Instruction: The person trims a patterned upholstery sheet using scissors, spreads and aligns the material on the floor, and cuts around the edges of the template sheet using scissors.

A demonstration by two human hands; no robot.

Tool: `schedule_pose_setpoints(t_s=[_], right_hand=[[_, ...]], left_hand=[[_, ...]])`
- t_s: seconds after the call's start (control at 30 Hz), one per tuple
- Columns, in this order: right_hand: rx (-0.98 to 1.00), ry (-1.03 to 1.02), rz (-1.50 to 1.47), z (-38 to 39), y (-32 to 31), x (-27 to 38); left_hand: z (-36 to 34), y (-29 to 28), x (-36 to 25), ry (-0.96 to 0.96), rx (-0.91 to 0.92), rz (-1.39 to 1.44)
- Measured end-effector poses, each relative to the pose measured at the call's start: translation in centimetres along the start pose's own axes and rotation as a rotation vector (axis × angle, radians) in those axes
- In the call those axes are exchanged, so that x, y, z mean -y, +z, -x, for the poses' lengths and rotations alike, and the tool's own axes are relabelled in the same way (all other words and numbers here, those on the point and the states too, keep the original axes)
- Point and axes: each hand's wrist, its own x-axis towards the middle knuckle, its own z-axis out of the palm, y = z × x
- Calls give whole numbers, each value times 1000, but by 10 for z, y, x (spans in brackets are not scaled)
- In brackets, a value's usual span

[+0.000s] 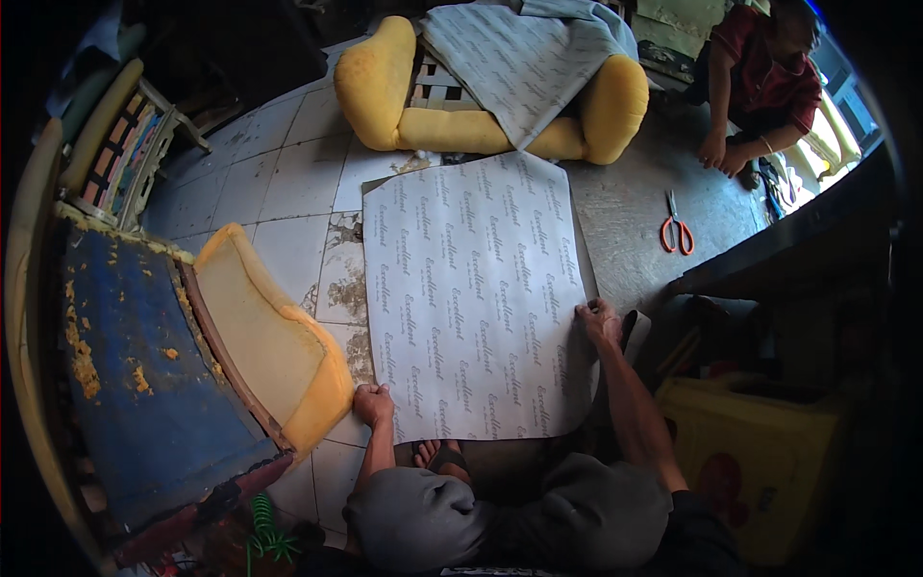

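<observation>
A large pale grey sheet of upholstery material (471,308), covered in rows of repeated dark print, lies spread over the floor in front of me. At its near left corner my left hand (374,404) is closed on the edge. My right hand (600,320) pinches the right edge higher up, its fingertips partly hidden. Dark material shows along that edge, beside my right forearm. The sheet's far end meets a yellow foam sofa frame (481,132), over which another piece of the same printed material (519,58) is draped.
Red-handled scissors (677,231) lie on the floor at right. Beyond them a person in a dark red shirt (769,87) squats. To the left stand a foam-edged panel (269,332) and a worn blue panel (154,356). A yellow container (740,433) is near right.
</observation>
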Motion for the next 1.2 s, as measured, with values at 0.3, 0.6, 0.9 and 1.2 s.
schedule_pose_setpoints(t_s=[0.3,0.6,0.9,1.2], right_hand=[[-196,-277,-103,31,5,-53],[-26,-187,-80,7,-20,-80],[86,-82,-51,4,-19,-79],[173,-188,-63,20,-38,-128]], left_hand=[[-24,-19,5,-94,292,237],[2,-19,25,-212,198,230],[18,-22,38,-363,327,253],[28,-31,31,-271,410,239]])
